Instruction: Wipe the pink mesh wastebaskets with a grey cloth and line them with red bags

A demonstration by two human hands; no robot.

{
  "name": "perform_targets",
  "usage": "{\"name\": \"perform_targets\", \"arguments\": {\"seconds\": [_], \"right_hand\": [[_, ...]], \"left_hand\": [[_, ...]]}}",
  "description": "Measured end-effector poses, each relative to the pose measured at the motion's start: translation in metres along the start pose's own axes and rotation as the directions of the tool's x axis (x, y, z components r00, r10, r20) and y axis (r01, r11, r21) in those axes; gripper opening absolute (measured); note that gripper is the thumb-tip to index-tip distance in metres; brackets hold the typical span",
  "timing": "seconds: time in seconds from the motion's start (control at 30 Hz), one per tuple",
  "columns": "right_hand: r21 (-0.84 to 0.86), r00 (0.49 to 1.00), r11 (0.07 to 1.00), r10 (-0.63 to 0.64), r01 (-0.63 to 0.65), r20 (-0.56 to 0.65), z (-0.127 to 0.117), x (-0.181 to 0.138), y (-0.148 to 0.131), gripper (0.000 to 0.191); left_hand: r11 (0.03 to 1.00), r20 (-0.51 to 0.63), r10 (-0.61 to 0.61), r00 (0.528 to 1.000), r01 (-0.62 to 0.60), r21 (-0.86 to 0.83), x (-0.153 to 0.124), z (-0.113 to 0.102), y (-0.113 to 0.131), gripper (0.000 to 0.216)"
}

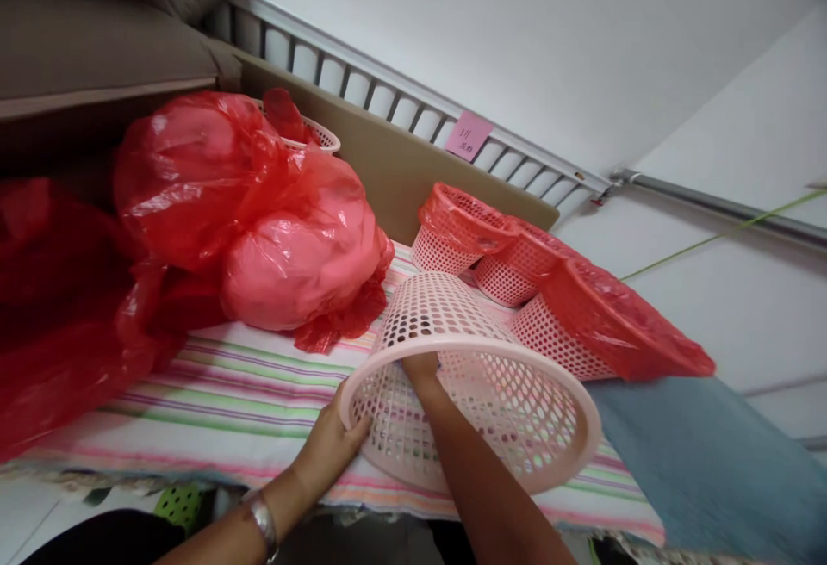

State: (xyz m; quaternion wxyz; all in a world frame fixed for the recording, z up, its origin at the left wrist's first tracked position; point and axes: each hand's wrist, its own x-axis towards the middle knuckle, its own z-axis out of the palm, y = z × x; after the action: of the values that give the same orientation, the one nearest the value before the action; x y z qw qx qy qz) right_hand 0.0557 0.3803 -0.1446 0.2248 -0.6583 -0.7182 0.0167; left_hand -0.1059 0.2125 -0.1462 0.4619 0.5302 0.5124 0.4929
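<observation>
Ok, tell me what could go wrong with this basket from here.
The pink basket lies on its side near the front edge of the striped cloth; if the left hand loses the rim, it might roll off. Also, with the right hand inside it, a push could knock the nearest red-lined basket close behind.

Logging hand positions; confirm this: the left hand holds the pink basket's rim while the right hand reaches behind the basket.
Not behind: the head view shows the right hand reaching inside the pink basket; the left hand does hold its rim.
</observation>
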Motion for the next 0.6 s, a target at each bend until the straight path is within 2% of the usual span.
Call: {"name": "perform_targets", "arguments": {"seconds": [0.1,0.3,0.37,0.47,0.6], "right_hand": [[-0.046,1.000,0.999,0.002,-0.002,0.015,-0.010,-0.028,-0.008,0.037],[-0.173,0.996,0.981,-0.077,0.084,0.044,-0.018,-0.145,0.003,0.049],[-0.178,0.995,0.979,-0.092,0.099,0.047,-0.019,-0.167,0.010,0.049],[-0.141,0.994,0.985,-0.089,0.098,0.069,-0.023,-0.156,0.009,0.052],[-0.008,0.999,0.999,-0.051,0.051,0.000,-0.021,-0.081,0.000,0.041]], "left_hand": [[1.000,0.025,-0.004,1.000,0.003,0.011,0.003,0.004,0.000,0.036],[0.998,0.049,0.063,0.997,-0.064,0.008,0.003,0.005,0.011,0.037],[0.995,0.083,0.103,0.991,-0.104,0.007,0.002,0.005,0.015,0.037],[0.991,0.124,0.118,0.985,-0.125,0.047,0.002,0.002,0.023,0.050],[0.984,0.169,0.081,0.982,-0.106,0.145,0.008,-0.013,0.040,0.059]]}}
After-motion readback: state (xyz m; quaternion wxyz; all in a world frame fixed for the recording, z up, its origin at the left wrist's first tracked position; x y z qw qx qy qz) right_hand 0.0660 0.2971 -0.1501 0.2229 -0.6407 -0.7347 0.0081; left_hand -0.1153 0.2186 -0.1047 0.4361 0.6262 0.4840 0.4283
